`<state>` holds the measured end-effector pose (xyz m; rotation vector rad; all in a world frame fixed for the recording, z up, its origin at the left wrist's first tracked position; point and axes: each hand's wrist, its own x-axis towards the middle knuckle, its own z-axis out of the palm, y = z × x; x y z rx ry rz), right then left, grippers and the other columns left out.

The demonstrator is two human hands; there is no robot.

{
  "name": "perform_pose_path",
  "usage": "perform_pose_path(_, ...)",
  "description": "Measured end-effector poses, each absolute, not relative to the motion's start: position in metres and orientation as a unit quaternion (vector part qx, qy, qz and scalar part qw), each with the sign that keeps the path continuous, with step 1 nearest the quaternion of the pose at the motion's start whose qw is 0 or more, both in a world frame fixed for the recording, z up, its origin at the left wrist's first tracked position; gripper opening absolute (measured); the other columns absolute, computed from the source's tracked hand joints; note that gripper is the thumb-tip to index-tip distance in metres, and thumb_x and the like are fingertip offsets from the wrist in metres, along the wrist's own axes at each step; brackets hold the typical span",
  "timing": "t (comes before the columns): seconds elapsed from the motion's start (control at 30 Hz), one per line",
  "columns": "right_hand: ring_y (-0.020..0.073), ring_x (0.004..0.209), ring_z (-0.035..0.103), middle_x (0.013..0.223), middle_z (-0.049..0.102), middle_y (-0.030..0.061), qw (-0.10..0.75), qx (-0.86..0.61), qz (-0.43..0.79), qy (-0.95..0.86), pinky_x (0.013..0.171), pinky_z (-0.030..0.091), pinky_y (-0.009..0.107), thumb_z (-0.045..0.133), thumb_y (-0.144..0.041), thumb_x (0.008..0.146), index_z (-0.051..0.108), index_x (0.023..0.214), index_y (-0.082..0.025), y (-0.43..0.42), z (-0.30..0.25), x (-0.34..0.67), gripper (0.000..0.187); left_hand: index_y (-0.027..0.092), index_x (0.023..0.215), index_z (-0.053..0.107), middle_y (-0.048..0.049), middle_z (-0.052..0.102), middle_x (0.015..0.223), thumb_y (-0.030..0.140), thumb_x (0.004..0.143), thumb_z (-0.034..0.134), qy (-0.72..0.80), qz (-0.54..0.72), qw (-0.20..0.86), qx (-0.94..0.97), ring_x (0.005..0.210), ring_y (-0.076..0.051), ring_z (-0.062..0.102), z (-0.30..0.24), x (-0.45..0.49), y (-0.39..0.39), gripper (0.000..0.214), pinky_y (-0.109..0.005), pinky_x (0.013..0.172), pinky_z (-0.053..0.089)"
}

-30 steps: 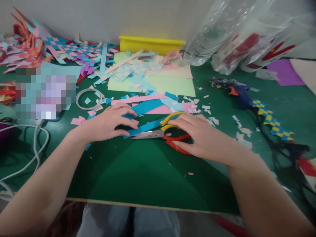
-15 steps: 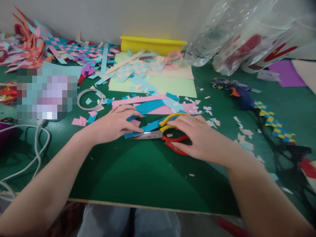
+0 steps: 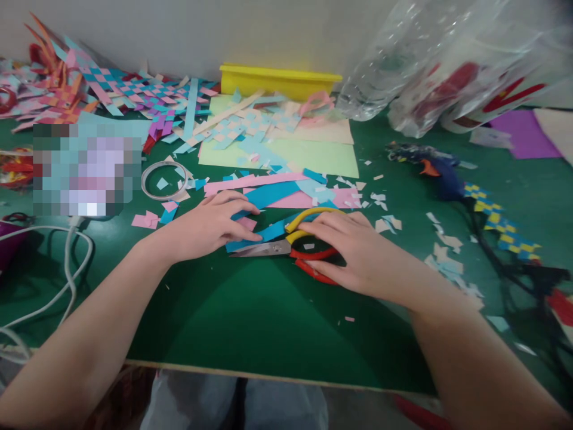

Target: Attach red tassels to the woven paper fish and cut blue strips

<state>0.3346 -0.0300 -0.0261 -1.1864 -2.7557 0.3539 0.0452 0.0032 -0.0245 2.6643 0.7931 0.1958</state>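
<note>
My left hand [image 3: 209,227] lies flat on the green table [image 3: 268,310], fingers stretched over blue paper strips [image 3: 268,195] and a pink scrap. My right hand [image 3: 353,248] rests on the handles of two pairs of scissors: a red-handled pair [image 3: 286,249] with its blades pointing left, and a yellow-handled pair [image 3: 308,215] just behind it. The right fingers curl over the handles, but I cannot see whether they grip them. The blade tip lies just below my left fingertips.
Woven paper mats and strips [image 3: 134,95] pile up at the back left, beside a yellow tray [image 3: 277,79] and green sheets [image 3: 313,156]. A tape ring [image 3: 162,179] lies left; a glue gun [image 3: 436,170] and plastic bags [image 3: 447,65] right. White cable [image 3: 67,280] loops at left.
Both hands have barely moved; the view has shifted slightly. My left fingers have slid a little along the blue strip.
</note>
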Motion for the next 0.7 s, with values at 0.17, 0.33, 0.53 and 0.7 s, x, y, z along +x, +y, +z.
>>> perform_pose_path(0.17, 0.029, 0.104, 0.056, 0.111, 0.06, 0.0122, 0.069, -0.389, 0.116, -0.911, 0.086, 0.043, 0.044, 0.049, -0.041, 0.091, 0.054, 0.124, -0.019, -0.032, -0.024, 0.33, 0.04, 0.035, 0.114, 0.067, -0.0037, 0.049, 0.138, 0.012, 0.092, 0.047, 0.274, 0.065, 0.166, 0.945, 0.134, -0.025, 0.034, -0.025, 0.044, 0.004, 0.037, -0.049, 0.109, 0.029)
perform_pose_path(0.33, 0.0293, 0.103, 0.057, 0.11, 0.06, 0.013, 0.062, -0.376, 0.112, -0.918, 0.084, 0.045, 0.045, 0.048, -0.041, 0.091, 0.054, 0.124, -0.018, -0.034, -0.024, 0.331, 0.04, 0.035, 0.115, 0.067, -0.0044, 0.049, 0.138, 0.016, 0.093, 0.05, 0.277, 0.073, 0.166, 0.944, 0.134, -0.026, 0.034, -0.024, 0.044, 0.003, 0.034, -0.051, 0.108, 0.029)
perform_pose_path(0.53, 0.0293, 0.105, 0.058, 0.114, 0.062, 0.012, 0.056, -0.365, 0.136, -0.919, 0.088, 0.047, 0.047, 0.053, -0.042, 0.088, 0.057, 0.123, -0.021, -0.034, -0.023, 0.338, 0.041, 0.034, 0.116, 0.065, -0.0044, 0.051, 0.136, 0.02, 0.095, 0.048, 0.279, 0.075, 0.159, 0.944, 0.133, -0.024, 0.036, -0.022, 0.045, 0.001, 0.031, -0.048, 0.108, 0.029)
perform_pose_path(0.7, 0.0307, 0.112, 0.058, 0.123, 0.062, 0.0085, 0.126, -0.432, 0.181, -0.874, 0.09, 0.051, 0.046, 0.059, -0.041, 0.082, 0.058, 0.119, -0.027, -0.024, -0.014, 0.365, 0.04, 0.027, 0.129, 0.054, -0.0072, 0.047, 0.14, 0.024, 0.092, 0.054, 0.308, 0.073, 0.152, 0.936, 0.135, -0.026, 0.032, -0.018, 0.037, 0.004, 0.037, -0.048, 0.11, 0.026)
